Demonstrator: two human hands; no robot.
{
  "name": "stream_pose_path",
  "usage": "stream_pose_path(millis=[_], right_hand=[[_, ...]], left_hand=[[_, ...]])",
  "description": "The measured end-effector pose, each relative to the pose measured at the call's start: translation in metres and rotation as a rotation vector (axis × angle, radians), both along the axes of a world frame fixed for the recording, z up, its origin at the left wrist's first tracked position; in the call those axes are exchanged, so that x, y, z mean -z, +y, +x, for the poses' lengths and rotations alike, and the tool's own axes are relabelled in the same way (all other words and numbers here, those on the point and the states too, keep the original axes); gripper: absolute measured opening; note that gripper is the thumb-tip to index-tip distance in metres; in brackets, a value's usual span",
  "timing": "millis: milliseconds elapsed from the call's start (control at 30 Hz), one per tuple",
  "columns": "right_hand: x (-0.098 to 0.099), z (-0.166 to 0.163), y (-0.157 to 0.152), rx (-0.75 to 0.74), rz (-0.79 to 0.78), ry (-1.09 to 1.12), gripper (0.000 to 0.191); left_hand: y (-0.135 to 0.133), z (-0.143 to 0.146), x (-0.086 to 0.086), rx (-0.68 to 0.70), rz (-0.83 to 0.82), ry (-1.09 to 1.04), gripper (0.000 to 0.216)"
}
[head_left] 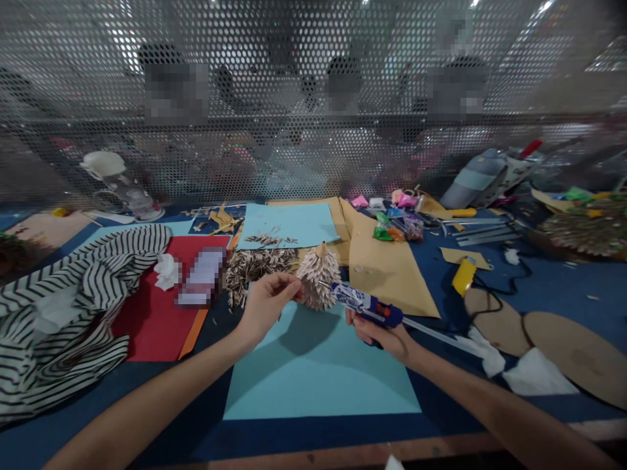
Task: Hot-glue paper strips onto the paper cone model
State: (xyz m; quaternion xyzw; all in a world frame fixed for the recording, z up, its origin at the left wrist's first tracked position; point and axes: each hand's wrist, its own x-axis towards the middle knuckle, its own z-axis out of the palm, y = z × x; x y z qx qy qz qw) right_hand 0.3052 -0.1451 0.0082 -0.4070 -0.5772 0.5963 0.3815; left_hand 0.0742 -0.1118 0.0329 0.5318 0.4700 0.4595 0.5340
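Note:
My left hand point(267, 301) is pinched shut on a small seed-like piece, held against the left side of a cone point(319, 281) covered in pale seeds. The cone stands on a light blue paper sheet point(318, 372). My right hand point(386, 336) grips a blue and white glue gun point(369, 305), its nozzle pointing left at the cone's lower right side. A pile of loose seeds point(252, 267) lies just behind my left hand.
A striped cloth point(68, 307) lies at the left beside red paper point(147, 307). Brown paper point(386, 267), a yellow tape roll point(463, 275), cardboard discs point(573, 352) and white tissues point(533, 375) sit to the right. A perforated metal screen point(313, 98) closes the back, with people behind it.

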Motion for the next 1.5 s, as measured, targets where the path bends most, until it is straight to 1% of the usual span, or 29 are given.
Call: stream_pose_path(millis=[267,433,567,667,833,1133,1300,1500], right_hand=[[0.001,-0.001,-0.002,0.000,0.036,0.016,0.037],[0.001,0.001,-0.002,-0.019,0.080,-0.029,0.033],[0.005,0.003,-0.002,-0.033,0.096,-0.014,0.034],[0.006,0.003,-0.002,-0.047,0.088,0.011,0.034],[0.003,0.002,-0.003,-0.054,0.117,-0.005,0.033],[0.006,0.002,-0.003,-0.019,0.095,-0.060,0.038],[0.008,0.002,-0.002,0.010,0.120,-0.096,0.030],[0.004,0.001,-0.002,0.007,0.105,-0.055,0.029]], left_hand=[[-0.006,0.004,-0.009,-0.026,-0.015,0.091,0.022],[-0.007,0.004,-0.009,-0.011,-0.009,0.099,0.022],[-0.007,0.004,-0.009,0.004,-0.027,0.112,0.022],[-0.008,0.004,-0.009,0.045,-0.019,0.100,0.021],[-0.009,0.004,-0.006,0.115,-0.016,0.058,0.023],[-0.010,0.004,-0.004,0.134,-0.034,0.035,0.026],[-0.011,0.003,-0.005,0.151,-0.040,0.007,0.025],[-0.011,0.003,-0.008,0.137,-0.019,0.040,0.027]])
